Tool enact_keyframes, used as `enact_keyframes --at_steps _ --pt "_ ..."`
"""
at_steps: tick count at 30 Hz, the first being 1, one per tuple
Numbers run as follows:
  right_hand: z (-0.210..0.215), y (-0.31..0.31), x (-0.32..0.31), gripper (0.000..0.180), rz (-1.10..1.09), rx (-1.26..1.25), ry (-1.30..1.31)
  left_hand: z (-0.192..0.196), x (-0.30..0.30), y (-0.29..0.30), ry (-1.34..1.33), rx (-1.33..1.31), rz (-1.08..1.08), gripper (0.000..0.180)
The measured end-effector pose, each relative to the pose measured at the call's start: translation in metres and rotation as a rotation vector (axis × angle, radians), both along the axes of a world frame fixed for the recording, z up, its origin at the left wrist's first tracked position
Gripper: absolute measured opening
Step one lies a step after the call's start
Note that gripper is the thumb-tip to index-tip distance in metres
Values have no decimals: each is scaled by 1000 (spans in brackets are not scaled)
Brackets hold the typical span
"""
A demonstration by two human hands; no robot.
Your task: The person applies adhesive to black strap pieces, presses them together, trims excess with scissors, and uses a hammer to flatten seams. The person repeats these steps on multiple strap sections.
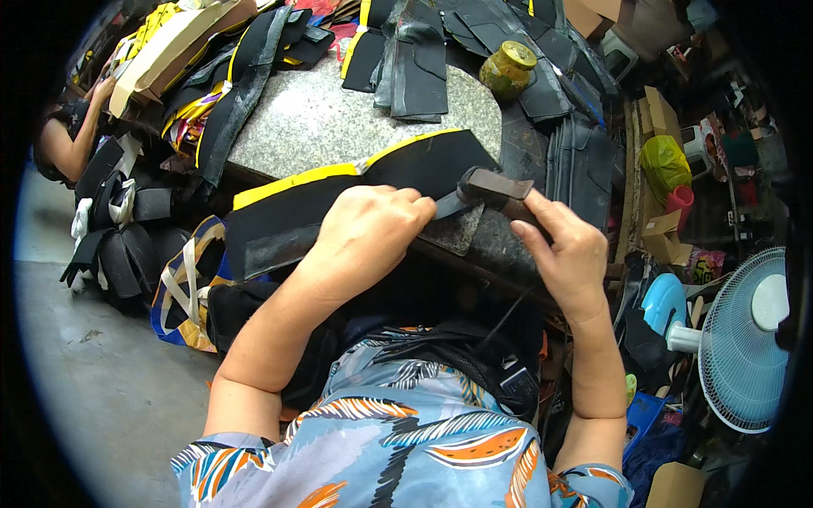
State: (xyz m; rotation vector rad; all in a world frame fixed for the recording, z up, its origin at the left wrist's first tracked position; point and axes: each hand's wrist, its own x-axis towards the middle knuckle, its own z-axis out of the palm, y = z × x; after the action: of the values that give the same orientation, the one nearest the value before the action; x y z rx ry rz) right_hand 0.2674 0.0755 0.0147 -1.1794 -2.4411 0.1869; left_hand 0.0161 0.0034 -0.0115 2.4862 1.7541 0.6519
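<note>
A long black fabric piece (288, 209) with a yellow edge strip lies along the near edge of the speckled stone tabletop (292, 127). My left hand (368, 222) is closed on its lower edge, fingers curled under and partly hidden. In my right hand (569, 254) is a hammer (500, 184) with a dark metal head, pinched between thumb and fingers. Its head is over the right end of the piece, close to my left fingers; whether it touches cannot be made out. Most of the handle is hidden.
Stacks of black pieces (419, 72) cover the table's far side, near a yellowish jar (508, 69). A white and blue fan (741, 339) stands at right. At left are a striped bag (182, 292), bundled black pieces (127, 254) and another person's arm (85, 140).
</note>
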Motion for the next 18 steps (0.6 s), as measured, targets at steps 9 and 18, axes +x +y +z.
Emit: enact_keyframes --at_steps 9,18 --pt "-28 13 -5 42 41 32 103 -12 18 23 26 175 109 13" --pt "-12 21 -3 36 69 -2 156 -5 -1 -14 217 69 -6 6"
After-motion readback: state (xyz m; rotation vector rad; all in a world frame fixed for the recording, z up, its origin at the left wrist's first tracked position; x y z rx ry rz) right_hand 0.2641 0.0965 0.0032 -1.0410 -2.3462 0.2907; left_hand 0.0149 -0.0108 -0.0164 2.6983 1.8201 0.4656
